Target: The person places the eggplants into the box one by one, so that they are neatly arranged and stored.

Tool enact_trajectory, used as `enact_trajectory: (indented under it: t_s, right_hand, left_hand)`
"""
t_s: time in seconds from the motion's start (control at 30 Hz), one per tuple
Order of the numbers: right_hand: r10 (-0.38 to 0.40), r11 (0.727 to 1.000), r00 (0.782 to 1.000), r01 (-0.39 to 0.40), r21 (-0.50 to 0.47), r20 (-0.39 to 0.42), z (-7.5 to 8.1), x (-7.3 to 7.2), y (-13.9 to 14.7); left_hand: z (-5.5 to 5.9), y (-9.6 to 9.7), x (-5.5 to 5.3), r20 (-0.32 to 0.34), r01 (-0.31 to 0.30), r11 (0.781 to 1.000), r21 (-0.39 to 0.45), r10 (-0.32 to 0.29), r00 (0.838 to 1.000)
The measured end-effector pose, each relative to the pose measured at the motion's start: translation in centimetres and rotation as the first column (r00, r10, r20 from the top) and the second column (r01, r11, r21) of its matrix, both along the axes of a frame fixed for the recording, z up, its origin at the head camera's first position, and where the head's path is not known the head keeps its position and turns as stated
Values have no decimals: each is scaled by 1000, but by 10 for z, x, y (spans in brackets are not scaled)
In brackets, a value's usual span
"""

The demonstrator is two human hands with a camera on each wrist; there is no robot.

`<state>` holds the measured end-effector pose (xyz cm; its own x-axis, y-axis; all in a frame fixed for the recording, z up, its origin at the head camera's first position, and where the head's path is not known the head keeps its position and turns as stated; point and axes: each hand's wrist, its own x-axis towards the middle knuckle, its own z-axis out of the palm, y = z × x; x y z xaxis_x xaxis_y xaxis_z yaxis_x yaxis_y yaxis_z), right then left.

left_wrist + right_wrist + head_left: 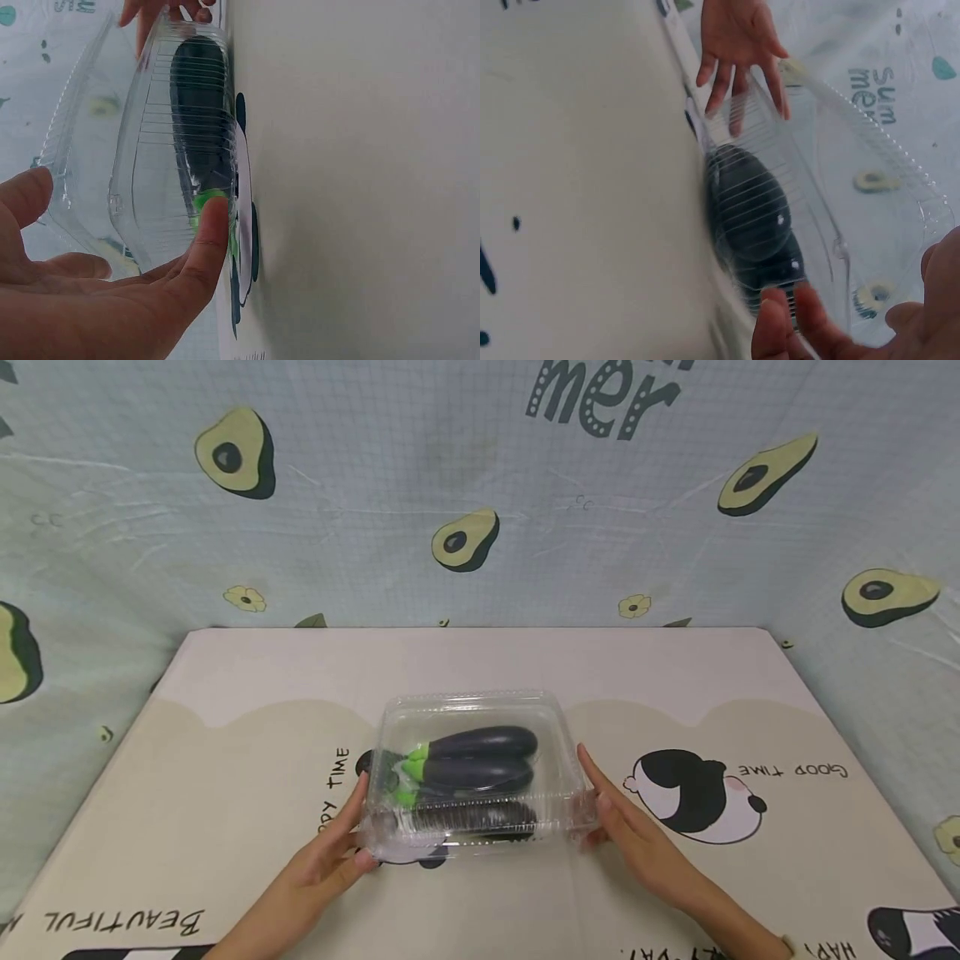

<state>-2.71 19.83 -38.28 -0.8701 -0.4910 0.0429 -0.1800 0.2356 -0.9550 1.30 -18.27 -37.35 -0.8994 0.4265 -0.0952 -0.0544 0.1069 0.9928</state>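
Note:
A clear plastic clamshell box (465, 710) with ribbed sides sits at the middle of the table. Inside lie several dark purple eggplants (480, 743) with green caps, the front one seen through the ribbed wall. My left hand (326, 852) is at the box's left side, thumb near the front corner and forefinger reaching up along the side. From the right wrist view, its fingers (720, 82) look straight and spread. At the opposite side is my right hand (633, 835), forefinger extended, with the thumb (609, 814) by the front right corner.
The table (262, 668) wears a cream cloth with printed lettering and cartoon dog faces (697, 797). Behind it hangs a pale curtain (360, 460) patterned with avocados, which also borders both sides.

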Motion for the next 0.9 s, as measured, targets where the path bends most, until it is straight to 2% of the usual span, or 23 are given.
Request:
enact_trajectory:
  t_s: [0.17, 0.37, 0.5, 0.6, 0.67, 0.9]
  right_hand:
    - [62, 994, 995, -55, -96, 73, -5, 0, 1]
    - [81, 991, 992, -69, -116, 97, -8, 1, 0]
    - [110, 982, 987, -90, -164, 115, -10, 0, 0]
    - [111, 980, 985, -86, -180, 132, -10, 1, 0]
    - [108, 979, 985, -81, -185, 138, -9, 1, 0]
    - [93, 978, 988, -68, -197, 122, -10, 2, -1]
  left_hand:
    - [-5, -1, 1, -11, 20, 1000, 3, -19, 1000]
    - [-10, 0, 1, -6, 27, 998, 49, -26, 1000]
    - [-11, 3, 3, -25, -58, 998, 9, 58, 998]
    - [-12, 5, 3, -56, -136, 991, -13, 135, 989]
    - [-13, 7, 2, -70, -158, 987, 5, 158, 985]
    - [-14, 11, 1, 5, -180, 977, 113, 181, 984]
